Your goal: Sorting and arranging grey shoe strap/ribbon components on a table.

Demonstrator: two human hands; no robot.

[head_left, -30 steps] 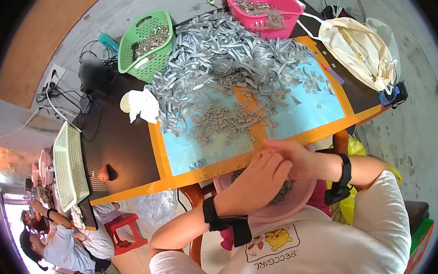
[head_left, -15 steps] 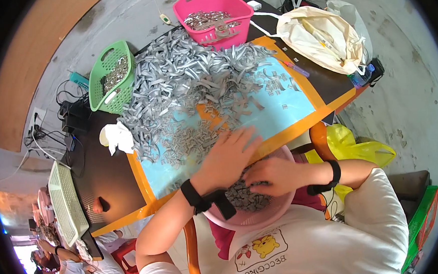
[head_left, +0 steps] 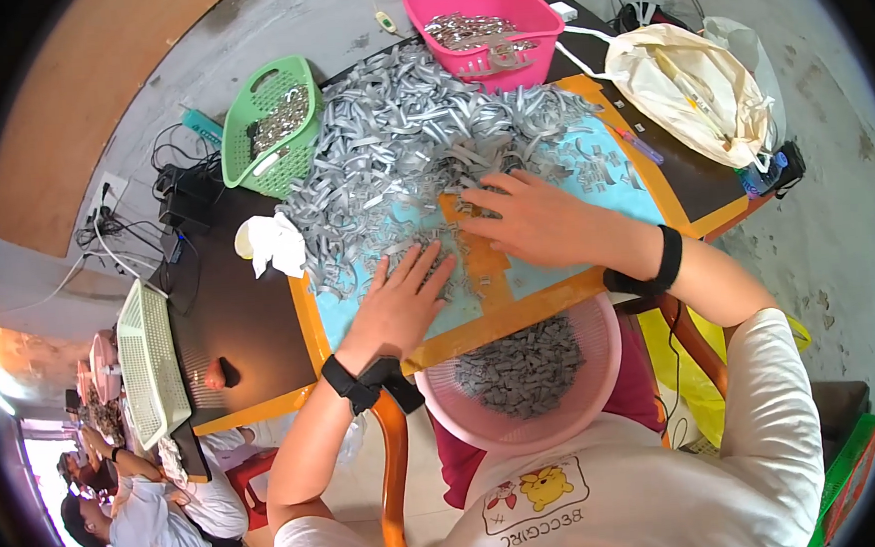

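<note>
A large heap of grey strips (head_left: 378, 127) covers the far part of the blue-topped table sheet (head_left: 543, 279). My left hand (head_left: 399, 301) lies flat with fingers spread on the heap's near edge, among small grey pieces. Farther right, my right hand (head_left: 544, 217) reaches into the strips, its fingers stretched out and apart, touching the pile. No piece shows gripped in either hand. Below the table edge, a pink basket (head_left: 603, 364) sits on my lap. Inside it are many small grey cut pieces (head_left: 518, 369).
A green basket (head_left: 234, 146) and a pink basket (head_left: 534, 42) of shiny metal parts stand at the back. Right lies a cream cloth bag (head_left: 635, 61) near a pen (head_left: 640, 146). Crumpled white tissue (head_left: 278, 245) and a pale basket (head_left: 152, 361) are left, where people work beyond.
Both hands have moved from over the lap basket up to the table. The right hand now reaches into the strips, the left rests on the small pieces. The view has shifted slightly.
</note>
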